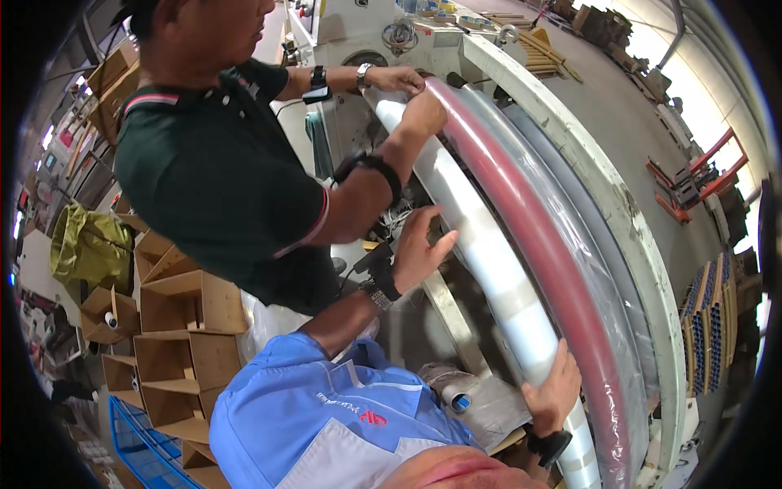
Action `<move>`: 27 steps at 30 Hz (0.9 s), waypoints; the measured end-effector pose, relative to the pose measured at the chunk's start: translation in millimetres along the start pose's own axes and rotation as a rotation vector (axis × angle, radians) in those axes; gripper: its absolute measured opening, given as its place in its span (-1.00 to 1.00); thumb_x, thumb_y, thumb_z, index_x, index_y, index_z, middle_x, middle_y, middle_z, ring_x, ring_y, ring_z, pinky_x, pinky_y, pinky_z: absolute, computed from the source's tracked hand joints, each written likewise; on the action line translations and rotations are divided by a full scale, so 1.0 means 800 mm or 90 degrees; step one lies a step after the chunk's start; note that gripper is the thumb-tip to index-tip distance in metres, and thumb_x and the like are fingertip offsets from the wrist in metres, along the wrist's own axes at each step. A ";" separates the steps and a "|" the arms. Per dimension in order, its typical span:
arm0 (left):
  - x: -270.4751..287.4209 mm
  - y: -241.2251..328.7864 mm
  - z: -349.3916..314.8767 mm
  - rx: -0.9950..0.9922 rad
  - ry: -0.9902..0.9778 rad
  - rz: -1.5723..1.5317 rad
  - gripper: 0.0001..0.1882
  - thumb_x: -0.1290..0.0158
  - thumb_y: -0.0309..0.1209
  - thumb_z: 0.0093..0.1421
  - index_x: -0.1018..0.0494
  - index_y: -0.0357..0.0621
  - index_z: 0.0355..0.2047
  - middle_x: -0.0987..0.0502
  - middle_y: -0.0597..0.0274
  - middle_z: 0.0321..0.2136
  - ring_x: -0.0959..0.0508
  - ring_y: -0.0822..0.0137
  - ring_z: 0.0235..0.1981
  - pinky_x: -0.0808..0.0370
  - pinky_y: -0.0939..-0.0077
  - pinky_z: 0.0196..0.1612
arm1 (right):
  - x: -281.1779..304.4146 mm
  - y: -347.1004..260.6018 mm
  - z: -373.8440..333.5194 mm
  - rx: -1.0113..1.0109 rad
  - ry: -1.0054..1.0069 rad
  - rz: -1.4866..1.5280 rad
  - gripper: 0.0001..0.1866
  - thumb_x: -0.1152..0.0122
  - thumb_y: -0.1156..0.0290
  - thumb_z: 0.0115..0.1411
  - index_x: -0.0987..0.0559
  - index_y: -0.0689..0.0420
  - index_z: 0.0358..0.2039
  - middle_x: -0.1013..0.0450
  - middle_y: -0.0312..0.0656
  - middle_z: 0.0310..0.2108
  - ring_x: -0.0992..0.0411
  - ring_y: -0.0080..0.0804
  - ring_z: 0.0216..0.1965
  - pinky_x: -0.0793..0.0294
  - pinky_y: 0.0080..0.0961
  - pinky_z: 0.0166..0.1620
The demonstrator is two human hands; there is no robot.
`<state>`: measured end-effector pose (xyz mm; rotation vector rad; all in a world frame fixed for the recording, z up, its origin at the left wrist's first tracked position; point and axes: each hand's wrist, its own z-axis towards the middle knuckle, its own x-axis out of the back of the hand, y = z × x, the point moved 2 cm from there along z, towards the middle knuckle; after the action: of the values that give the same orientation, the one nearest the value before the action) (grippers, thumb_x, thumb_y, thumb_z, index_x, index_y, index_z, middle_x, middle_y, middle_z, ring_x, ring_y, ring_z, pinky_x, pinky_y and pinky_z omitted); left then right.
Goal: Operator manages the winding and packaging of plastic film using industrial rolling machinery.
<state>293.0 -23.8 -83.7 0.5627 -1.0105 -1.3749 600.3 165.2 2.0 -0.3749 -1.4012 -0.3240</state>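
Observation:
A long, shiny white roll [505, 277] with greyish bands runs from the far end of the machine down toward me at the right. My right hand [556, 387] lies over its near part, thumb on one side and fingers curved over the top. Beside the roll's middle, my left hand [421, 250] is raised with fingers apart, holding nothing; its fingertips come close to the roll. Along the white roll's right side lies a dark red roller [521, 187]. A co-worker in a dark green shirt [212, 179] has both hands [415, 98] at the far ends of the rolls.
Clear film [562, 196] stretches beside the red roller, inside a pale machine frame [627, 220]. Open cardboard boxes [191, 306] stand at the left, near a blue crate [142, 444]. A wrapped roll [489, 407] lies below my arms. An orange pallet jack [692, 179] stands beyond the machine.

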 end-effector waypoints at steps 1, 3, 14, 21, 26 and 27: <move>0.002 -0.012 0.013 0.056 0.023 -0.081 -0.50 -0.23 -0.32 0.16 -0.37 -0.27 0.05 -0.45 -0.03 -0.04 -0.47 0.08 0.00 -0.43 0.25 0.00 | -0.001 -0.002 0.000 -0.009 -0.003 -0.006 0.12 -0.56 0.38 -0.35 -0.20 0.27 0.28 -0.34 0.08 0.02 -0.32 0.11 0.06 -0.24 -0.14 0.15; -0.021 -0.100 0.039 0.083 0.002 -0.138 -0.47 -0.17 -0.38 0.20 -0.28 -0.23 0.14 -0.42 0.08 0.05 -0.44 0.18 0.07 -0.40 0.30 0.06 | -0.002 -0.011 0.005 -0.017 0.011 -0.015 0.10 -0.52 0.42 -0.38 -0.21 0.28 0.27 -0.37 0.14 0.05 -0.36 0.13 0.05 -0.32 -0.09 0.11; -0.062 -0.106 0.319 -0.248 -0.199 0.722 -0.83 -0.06 -0.38 0.11 -0.66 0.04 -0.52 -0.63 0.30 -0.50 -0.65 0.30 -0.33 -0.55 0.49 -0.19 | -0.018 -0.098 0.108 0.045 0.000 0.023 0.09 -0.58 0.32 -0.33 -0.24 0.32 0.24 -0.37 0.09 0.05 -0.39 0.08 0.00 -0.35 -0.15 0.06; 0.030 -0.081 0.277 -0.346 -0.250 0.775 -0.86 -0.07 -0.39 0.12 -0.64 0.01 -0.39 -0.56 0.36 -0.29 -0.53 0.32 -0.15 -0.49 0.41 -0.12 | -0.024 -0.116 0.115 0.015 0.001 -0.030 0.05 -0.57 0.35 -0.31 -0.25 0.30 0.24 -0.36 0.08 0.04 -0.38 0.06 0.00 -0.32 -0.12 0.06; 0.059 -0.123 0.210 -0.392 -0.161 1.023 -0.89 0.03 -0.33 0.27 -0.49 0.05 -0.27 -0.43 0.37 -0.23 -0.40 0.37 -0.09 -0.40 0.52 -0.08 | -0.036 -0.141 0.108 0.023 0.067 -0.108 0.05 -0.55 0.40 -0.29 -0.21 0.27 0.25 -0.28 0.14 0.12 -0.32 0.10 0.06 -0.26 -0.01 0.12; 0.053 -0.141 0.197 -0.410 -0.105 1.070 -0.90 0.05 -0.31 0.30 -0.45 0.06 -0.25 -0.41 0.37 -0.25 -0.38 0.37 -0.11 -0.39 0.54 -0.10 | -0.036 -0.145 0.107 0.018 0.081 -0.135 0.05 -0.54 0.42 -0.28 -0.20 0.25 0.26 -0.26 0.16 0.13 -0.30 0.11 0.07 -0.24 0.01 0.12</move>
<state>95.9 -47.9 -89.0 -0.8127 -0.6888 -0.1181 469.8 98.3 -8.2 -0.1784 -1.3214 -0.4920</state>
